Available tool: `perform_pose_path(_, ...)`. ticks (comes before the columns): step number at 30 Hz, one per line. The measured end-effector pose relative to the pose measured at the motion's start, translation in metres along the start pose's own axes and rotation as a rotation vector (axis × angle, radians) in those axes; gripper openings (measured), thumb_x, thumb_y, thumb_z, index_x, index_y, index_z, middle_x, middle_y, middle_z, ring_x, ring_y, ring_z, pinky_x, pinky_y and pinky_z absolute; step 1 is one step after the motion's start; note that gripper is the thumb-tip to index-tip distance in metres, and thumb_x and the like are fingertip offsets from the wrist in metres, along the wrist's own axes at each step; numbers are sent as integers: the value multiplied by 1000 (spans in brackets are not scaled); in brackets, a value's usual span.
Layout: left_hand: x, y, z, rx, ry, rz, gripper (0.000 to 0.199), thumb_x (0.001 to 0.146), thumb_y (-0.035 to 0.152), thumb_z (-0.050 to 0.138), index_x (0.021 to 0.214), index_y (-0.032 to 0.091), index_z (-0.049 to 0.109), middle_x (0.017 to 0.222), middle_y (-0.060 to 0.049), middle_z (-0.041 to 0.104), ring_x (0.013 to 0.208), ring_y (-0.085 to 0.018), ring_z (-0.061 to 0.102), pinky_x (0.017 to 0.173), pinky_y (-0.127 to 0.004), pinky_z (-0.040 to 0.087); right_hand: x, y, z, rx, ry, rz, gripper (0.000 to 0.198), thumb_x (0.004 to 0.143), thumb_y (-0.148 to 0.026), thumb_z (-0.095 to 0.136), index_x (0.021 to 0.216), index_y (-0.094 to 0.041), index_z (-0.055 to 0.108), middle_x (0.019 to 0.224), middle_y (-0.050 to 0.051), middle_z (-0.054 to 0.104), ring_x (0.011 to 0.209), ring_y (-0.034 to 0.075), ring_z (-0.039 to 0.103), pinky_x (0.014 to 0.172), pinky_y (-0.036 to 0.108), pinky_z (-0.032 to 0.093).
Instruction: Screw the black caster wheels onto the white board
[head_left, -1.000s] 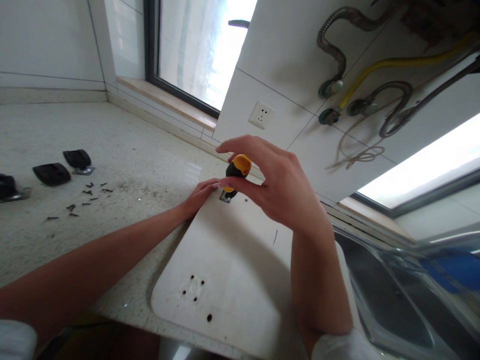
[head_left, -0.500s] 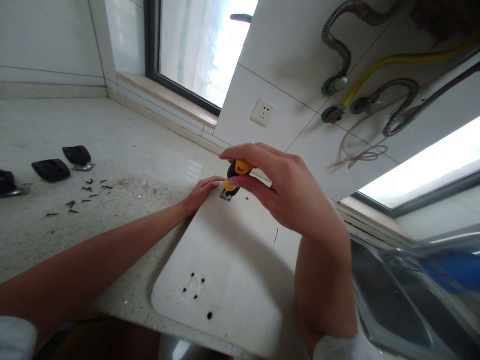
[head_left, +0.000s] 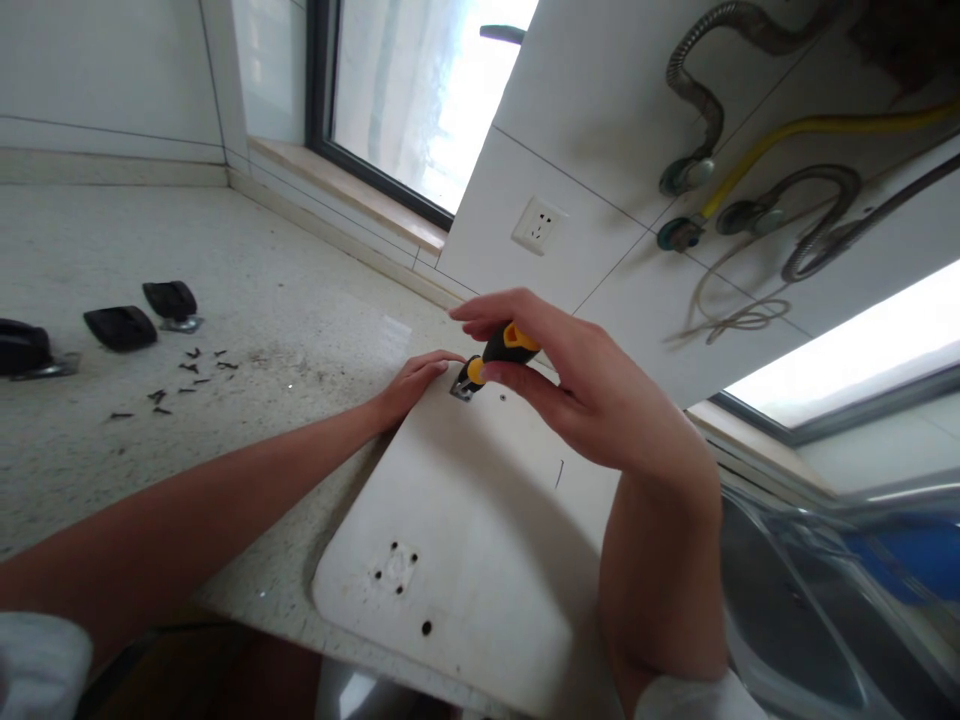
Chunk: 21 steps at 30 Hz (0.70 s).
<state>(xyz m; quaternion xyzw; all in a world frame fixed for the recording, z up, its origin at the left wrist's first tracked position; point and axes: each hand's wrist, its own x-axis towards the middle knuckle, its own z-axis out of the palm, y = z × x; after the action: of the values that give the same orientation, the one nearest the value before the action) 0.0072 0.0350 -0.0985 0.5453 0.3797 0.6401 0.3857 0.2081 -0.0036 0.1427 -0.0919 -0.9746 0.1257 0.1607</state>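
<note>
1. Right grip closed around yellow-black screwdriver, tilted, tip at metal plate near corner of white board.
2. Left grip on board edge beside plate; can't tell if clasping.
3. Board lies on counter; loose screws, black parts off to the left.

Screws left of board

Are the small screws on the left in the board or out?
Out: the screws lie loose on the countertop, apart from the white board.
</note>
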Motion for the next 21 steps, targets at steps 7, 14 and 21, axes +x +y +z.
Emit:
perform_pose_path(7, 2, -10, 0, -63, 29, -9, 40, 98, 52, 68, 111, 19, 87, 119, -10, 86, 119, -33, 77, 112, -44, 55, 15, -1, 23, -331, 254, 251, 16, 110, -39, 72, 118, -26, 66, 102, 0, 75, 82, 17, 67, 80, 37, 49)
perform_pose_path(14, 0, -3, 0, -45, 3, 16, 37, 99, 50, 66, 108, 19, 85, 119, -8, 85, 117, -30, 76, 107, -41, 56, -2, -6, 1, -74, -22, 54, 32, 115, -23, 58, 146, -28, 59, 145, 7, 73, 123, 21, 73, 105, 38, 56)
perform_pose_path(21, 1, -6, 0, -47, 26, -32, 44, 96, 55, 67, 113, 20, 87, 123, -10, 86, 123, -35, 76, 115, -46, 54, 12, 3, 17, -263, 260, 223, 27, 104, -41, 80, 120, -25, 66, 107, 2, 76, 87, 19, 66, 79, 37, 50)
